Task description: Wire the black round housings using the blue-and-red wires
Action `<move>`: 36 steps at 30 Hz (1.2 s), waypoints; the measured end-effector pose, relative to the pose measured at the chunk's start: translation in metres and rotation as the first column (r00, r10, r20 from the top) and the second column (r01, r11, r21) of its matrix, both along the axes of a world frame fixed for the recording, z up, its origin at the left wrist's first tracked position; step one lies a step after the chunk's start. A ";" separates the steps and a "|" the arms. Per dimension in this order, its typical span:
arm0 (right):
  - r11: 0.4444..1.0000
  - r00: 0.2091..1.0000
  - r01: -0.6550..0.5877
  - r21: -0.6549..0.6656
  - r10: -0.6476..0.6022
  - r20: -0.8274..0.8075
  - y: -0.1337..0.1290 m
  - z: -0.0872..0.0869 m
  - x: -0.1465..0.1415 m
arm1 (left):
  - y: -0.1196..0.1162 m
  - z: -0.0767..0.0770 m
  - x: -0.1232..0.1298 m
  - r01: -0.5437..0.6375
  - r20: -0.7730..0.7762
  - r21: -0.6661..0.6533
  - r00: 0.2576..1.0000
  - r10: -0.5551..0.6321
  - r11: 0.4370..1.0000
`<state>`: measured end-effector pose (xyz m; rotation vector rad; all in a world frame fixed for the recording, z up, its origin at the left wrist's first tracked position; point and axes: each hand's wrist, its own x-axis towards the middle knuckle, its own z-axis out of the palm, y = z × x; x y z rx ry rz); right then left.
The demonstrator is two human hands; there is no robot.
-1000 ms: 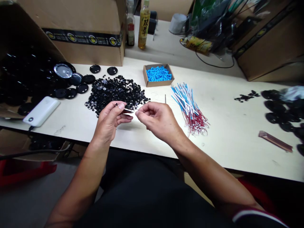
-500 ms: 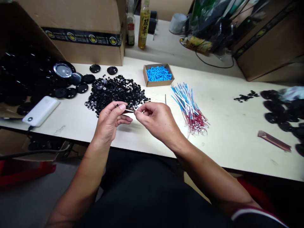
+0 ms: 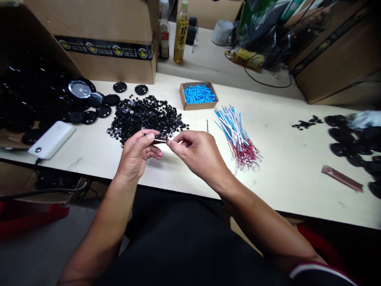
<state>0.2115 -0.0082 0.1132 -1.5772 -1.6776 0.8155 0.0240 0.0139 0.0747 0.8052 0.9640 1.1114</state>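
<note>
Between thumb and fingers, my left hand (image 3: pixel 135 153) grips a thin, flat strip-like piece (image 3: pixel 161 139), seen nearly edge-on and partly covered by the fingers. My right hand (image 3: pixel 198 153) pinches at the right end of this piece with thumb and forefinger; whether a small part sits in that pinch is hidden. Both hands are held above the front of the table. Just beyond them spreads a heap of small black round parts (image 3: pixel 145 115), some with shiny metal. Right of my right hand lies a bundle of blue, white and red wires (image 3: pixel 236 137).
A small carton of blue parts (image 3: pixel 198 106) stands behind the hands, near a thin screwdriver-like tool (image 3: pixel 207 126). Left are a white power bank (image 3: pixel 52 140) and black round covers (image 3: pixel 103 111). A brown strip (image 3: pixel 342 178) and more black discs (image 3: pixel 342 135) lie right. Bottles (image 3: pixel 180 35) stand behind.
My right fingertips have shifted slightly left along the held piece. The left fingers have drawn in a little. The whole view has moved very slightly.
</note>
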 end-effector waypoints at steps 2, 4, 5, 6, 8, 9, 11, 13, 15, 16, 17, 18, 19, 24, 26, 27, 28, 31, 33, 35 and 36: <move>1.000 1.000 -0.010 -0.006 0.010 -0.020 0.000 -0.002 0.001 | -0.001 0.001 0.001 0.002 0.019 -0.001 1.000 -0.002 1.000; 1.000 0.998 -0.027 -0.006 0.027 -0.058 -0.001 -0.003 0.001 | -0.001 0.001 0.001 0.007 0.033 0.001 0.999 -0.007 1.000; 0.999 0.996 -0.034 -0.003 0.034 -0.081 -0.001 -0.004 0.001 | -0.002 0.002 0.001 0.011 0.038 0.002 0.999 -0.011 1.000; 0.999 0.994 -0.037 0.002 0.037 -0.104 -0.002 -0.005 0.001 | -0.002 0.002 0.001 0.016 0.044 0.004 0.999 -0.016 1.000; 0.999 0.987 -0.037 0.006 0.038 -0.158 -0.002 -0.008 0.001 | -0.002 0.002 0.000 0.026 0.060 0.004 0.998 -0.026 1.000; 0.999 0.981 -0.038 -0.003 0.037 -0.191 -0.002 -0.009 0.001 | -0.002 0.002 0.000 0.030 0.068 0.004 0.997 -0.030 1.000; 0.998 0.963 -0.046 -0.044 0.032 -0.267 -0.001 -0.012 0.001 | -0.002 0.001 -0.001 0.035 0.082 0.003 0.996 -0.035 0.999; 0.993 0.937 -0.062 -0.098 0.024 -0.349 0.000 -0.015 0.002 | -0.002 0.001 -0.001 0.039 0.090 0.000 0.995 -0.039 0.999; 0.986 0.905 -0.076 -0.146 0.007 -0.425 0.002 -0.017 0.003 | -0.002 0.000 -0.001 0.046 0.097 -0.003 0.994 -0.045 0.999; 0.982 0.888 -0.085 -0.171 -0.003 -0.460 0.002 -0.017 0.003 | -0.002 0.000 -0.001 0.050 0.100 -0.005 0.994 -0.049 0.999; 0.975 0.871 -0.095 -0.199 -0.015 -0.491 0.003 -0.017 0.003 | -0.002 0.000 -0.001 0.053 0.104 -0.007 0.993 -0.052 0.999; 0.967 0.854 -0.106 -0.230 -0.030 -0.520 0.003 -0.017 0.004 | -0.002 0.000 -0.001 0.056 0.108 -0.010 0.993 -0.054 0.998; 0.958 0.836 -0.114 -0.262 -0.050 -0.546 0.004 -0.016 0.004 | -0.001 0.000 -0.001 0.057 0.110 -0.012 0.992 -0.055 0.998; 0.915 0.754 -0.143 -0.377 -0.145 -0.640 0.006 -0.013 0.002 | -0.001 0.000 -0.003 0.067 0.116 -0.017 0.991 -0.065 0.998; 0.903 0.729 -0.154 -0.401 -0.170 -0.663 0.006 -0.015 0.002 | 0.000 -0.001 -0.003 0.074 0.123 -0.014 0.990 -0.071 0.997; 0.898 0.718 -0.159 -0.410 -0.180 -0.673 0.006 -0.016 0.002 | 0.000 -0.001 -0.004 0.075 0.124 -0.013 0.990 -0.073 0.997; 0.894 0.708 -0.162 -0.418 -0.190 -0.680 0.005 -0.017 0.002 | 0.000 -0.001 -0.004 0.075 0.124 -0.013 0.990 -0.073 0.997; 0.887 0.689 -0.154 -0.436 -0.220 -0.691 0.004 -0.020 0.001 | 0.000 -0.002 -0.004 0.077 0.119 -0.017 0.990 -0.074 0.997; 0.882 0.677 -0.143 -0.449 -0.244 -0.694 0.003 -0.021 0.000 | 0.000 -0.002 -0.004 0.074 0.116 -0.014 0.991 -0.072 0.997; 0.871 0.658 -0.144 -0.469 -0.270 -0.703 0.003 -0.022 -0.001 | 0.000 -0.002 -0.004 0.069 0.112 -0.005 0.991 -0.068 0.998; 0.865 0.648 -0.148 -0.480 -0.282 -0.708 0.002 -0.022 -0.001 | -0.001 -0.002 -0.003 0.068 0.110 -0.001 0.992 -0.068 0.998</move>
